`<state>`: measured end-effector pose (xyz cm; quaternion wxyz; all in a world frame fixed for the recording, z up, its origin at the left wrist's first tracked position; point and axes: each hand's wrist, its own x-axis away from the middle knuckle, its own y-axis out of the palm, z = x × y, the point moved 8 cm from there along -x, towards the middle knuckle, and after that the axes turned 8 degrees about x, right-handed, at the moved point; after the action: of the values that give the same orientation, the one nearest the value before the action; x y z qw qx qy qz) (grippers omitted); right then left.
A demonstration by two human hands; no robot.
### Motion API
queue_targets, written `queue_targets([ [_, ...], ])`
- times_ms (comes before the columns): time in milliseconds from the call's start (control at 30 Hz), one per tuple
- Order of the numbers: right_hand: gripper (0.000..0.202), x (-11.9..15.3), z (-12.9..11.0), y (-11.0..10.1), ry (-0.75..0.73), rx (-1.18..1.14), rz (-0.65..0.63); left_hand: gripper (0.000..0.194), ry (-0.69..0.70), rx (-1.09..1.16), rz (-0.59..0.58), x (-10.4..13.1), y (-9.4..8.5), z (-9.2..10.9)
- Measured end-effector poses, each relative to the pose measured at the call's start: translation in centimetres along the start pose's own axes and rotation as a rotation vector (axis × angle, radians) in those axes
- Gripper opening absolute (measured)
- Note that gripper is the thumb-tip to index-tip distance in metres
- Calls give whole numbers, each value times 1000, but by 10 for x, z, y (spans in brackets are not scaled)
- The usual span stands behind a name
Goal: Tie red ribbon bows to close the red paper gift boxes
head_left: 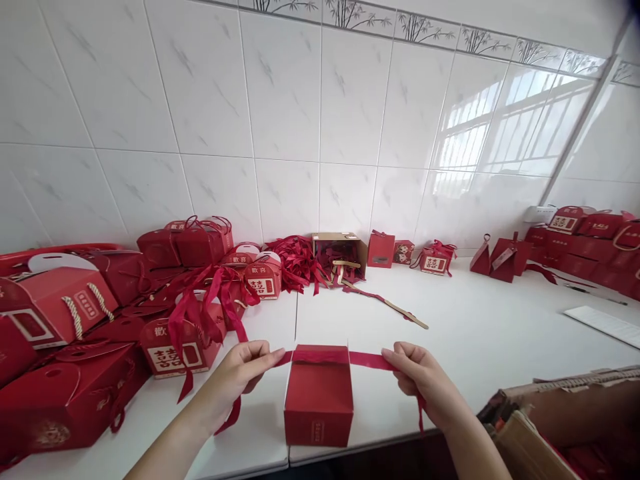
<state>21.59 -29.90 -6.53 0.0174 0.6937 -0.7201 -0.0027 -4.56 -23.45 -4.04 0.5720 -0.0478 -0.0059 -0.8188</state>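
A small red gift box stands on the white table near its front edge. Across the upper part of the box runs a dark red ribbon, stretched out to both sides. My left hand pinches the ribbon left of the box, and a tail hangs below the fingers. On the right, my right hand pinches the other side, its loose end dangling beneath. Neither hand touches the box itself. Whether the ribbon passes through slots in the box I cannot tell.
Finished-looking red boxes with ribbons crowd the left side. A heap of red ribbons and an open cardboard box stand by the tiled wall. More red boxes are stacked far right. A large carton sits at the lower right.
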Motion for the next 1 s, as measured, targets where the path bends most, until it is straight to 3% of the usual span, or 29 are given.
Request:
queue_targets([
  [133, 53, -2, 0, -10, 12, 373, 56, 53, -55, -53, -5, 6, 2, -7],
  [233, 53, -7, 12, -5, 40, 458, 4, 52, -109, 17, -57, 6, 10, -19],
  [433, 52, -11, 32, 13, 62, 311, -83, 49, -207, 233, -118, 1, 24, -36],
  [633, 53, -9, 45, 23, 93, 18, -94, 46, -180, 280, -54, 2, 25, -25],
  [833, 39, -5, 37, 43, 51, -307, -88, 37, -61, 321, 67, 9, 33, -9],
  [1000, 33, -2, 24, 57, 73, -362, -115, 29, -88, 391, 99, 11, 44, -14],
])
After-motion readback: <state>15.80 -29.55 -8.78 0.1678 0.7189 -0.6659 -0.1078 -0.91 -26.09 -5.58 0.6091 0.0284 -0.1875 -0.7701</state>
